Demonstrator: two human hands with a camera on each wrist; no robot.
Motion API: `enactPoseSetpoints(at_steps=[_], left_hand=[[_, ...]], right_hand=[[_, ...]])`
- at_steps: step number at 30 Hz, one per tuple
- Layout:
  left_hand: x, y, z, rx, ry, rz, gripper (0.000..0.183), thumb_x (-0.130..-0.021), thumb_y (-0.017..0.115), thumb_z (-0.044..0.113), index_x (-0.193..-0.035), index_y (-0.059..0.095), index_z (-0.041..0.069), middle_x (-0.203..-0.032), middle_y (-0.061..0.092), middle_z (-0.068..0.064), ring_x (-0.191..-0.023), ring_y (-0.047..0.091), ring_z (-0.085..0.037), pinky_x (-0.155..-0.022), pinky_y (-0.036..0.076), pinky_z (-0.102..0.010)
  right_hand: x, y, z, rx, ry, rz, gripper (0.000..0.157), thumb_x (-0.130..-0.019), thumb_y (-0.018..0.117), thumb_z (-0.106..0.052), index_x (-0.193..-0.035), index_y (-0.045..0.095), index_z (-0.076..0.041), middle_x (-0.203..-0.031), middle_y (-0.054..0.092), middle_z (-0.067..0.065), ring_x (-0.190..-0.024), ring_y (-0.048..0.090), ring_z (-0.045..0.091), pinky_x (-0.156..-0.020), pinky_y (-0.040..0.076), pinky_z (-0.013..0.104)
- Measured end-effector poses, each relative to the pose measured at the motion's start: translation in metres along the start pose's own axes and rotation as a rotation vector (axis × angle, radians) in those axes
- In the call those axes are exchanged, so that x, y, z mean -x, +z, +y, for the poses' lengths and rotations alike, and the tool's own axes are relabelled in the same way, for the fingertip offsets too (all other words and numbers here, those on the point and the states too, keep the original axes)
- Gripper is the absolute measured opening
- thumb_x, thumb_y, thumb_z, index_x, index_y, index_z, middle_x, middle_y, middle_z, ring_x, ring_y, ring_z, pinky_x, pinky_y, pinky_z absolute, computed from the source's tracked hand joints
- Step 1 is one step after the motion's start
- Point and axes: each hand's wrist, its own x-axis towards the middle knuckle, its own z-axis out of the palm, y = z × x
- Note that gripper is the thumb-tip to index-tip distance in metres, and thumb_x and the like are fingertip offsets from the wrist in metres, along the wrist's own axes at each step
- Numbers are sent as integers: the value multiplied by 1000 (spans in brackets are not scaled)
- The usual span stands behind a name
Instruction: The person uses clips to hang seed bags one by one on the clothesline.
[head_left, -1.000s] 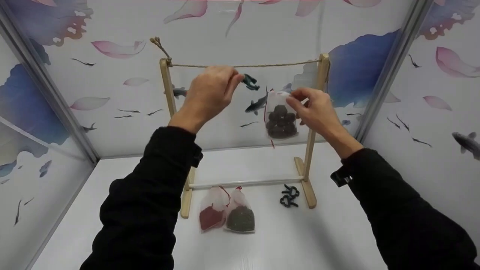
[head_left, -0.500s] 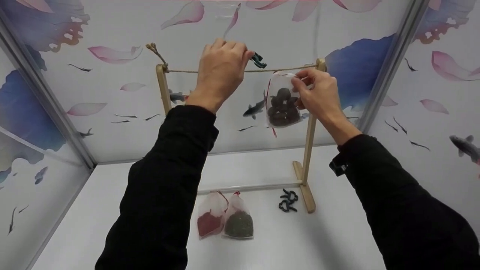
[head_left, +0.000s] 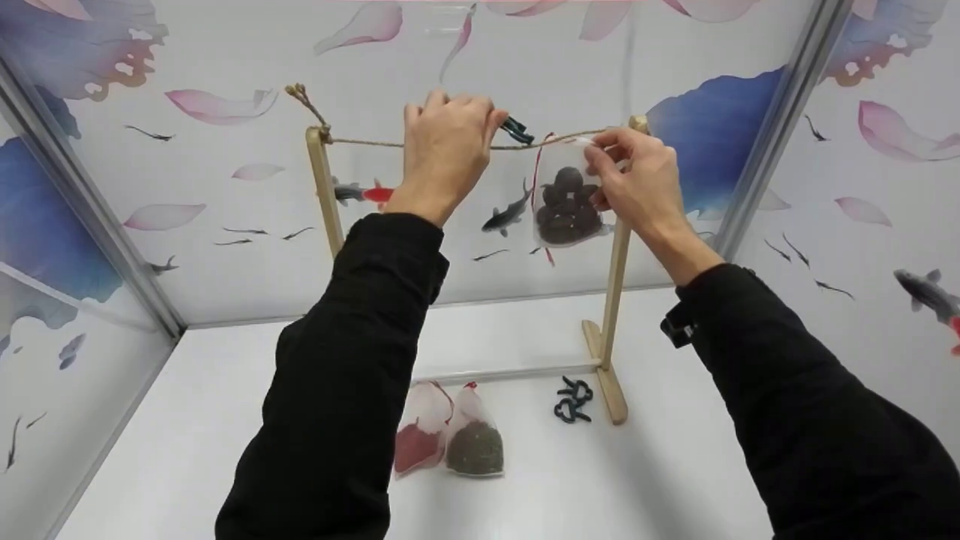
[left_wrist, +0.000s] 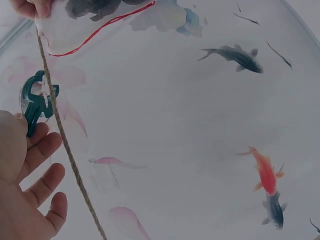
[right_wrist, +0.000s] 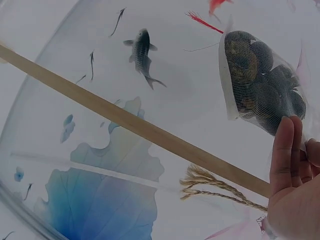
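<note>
My left hand (head_left: 450,154) pinches a dark green spring clip (head_left: 517,130) by its handles, right at the twine line (head_left: 367,142) of a wooden rack. In the left wrist view the clip (left_wrist: 37,102) overlaps the twine (left_wrist: 74,167), and the other fingers spread loosely below it. My right hand (head_left: 637,176) pinches the top of a white mesh bag (head_left: 568,206) holding several dark, rounded lumps. The bag's upper edge is up against the twine, to the right of the clip. A red drawstring runs down the bag's side; in the right wrist view the bag (right_wrist: 257,75) hangs from the fingertips.
On the white table (head_left: 540,487) lie a mesh bag with reddish contents (head_left: 418,446) and one with green contents (head_left: 475,448). More dark clips (head_left: 574,400) lie beside the rack's right foot (head_left: 613,394). Printed panels enclose the back and sides.
Both hands have risen to the twine, the left bringing the clip up and right, the right lifting the mesh bag until its top meets the line. The twine now sags a little.
</note>
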Motion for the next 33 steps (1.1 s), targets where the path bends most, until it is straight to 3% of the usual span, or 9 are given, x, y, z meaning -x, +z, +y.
enactPoseSetpoints(at_steps=[4,13,22,29,33], left_hand=[[-3,3,7,2,21,-34,40,-109,41,43,-109,67,14,-111,71,-1,-107,56,-27,-88,36,-41],[-3,9,15,3,14,-10,41,-109,40,45,-109,68,15,-112,71,1,-113,57,-27,-89,37,-43],[-1,7,13,102,15,-76,42,-107,41,49,-114,69,19,-115,69,3,-113,57,-24,-90,40,-42],[-1,2,8,203,-16,-19,40,-108,42,46,-113,72,19,-111,70,3,-104,60,-22,-88,41,-38],[0,3,8,171,12,0,40,-107,43,47,-114,72,20,-112,69,3,-106,60,-22,-89,41,-38]], right_hand=[[0,-4,0,-19,8,0,20,-100,66,-17,-110,71,-1,-89,69,15,-51,65,13,-51,55,25],[0,-8,2,-19,0,-8,22,-100,66,-17,-112,71,0,-90,69,15,-51,64,11,-50,54,23],[4,-9,0,-19,12,-9,20,-100,67,-17,-110,71,-1,-88,69,16,-51,64,11,-50,54,24],[3,-11,-4,-10,16,-7,19,-100,67,-18,-108,71,-1,-86,69,15,-50,64,12,-48,53,22],[3,-10,-5,1,25,-12,21,-100,67,-18,-110,71,-1,-87,69,14,-51,64,12,-47,52,22]])
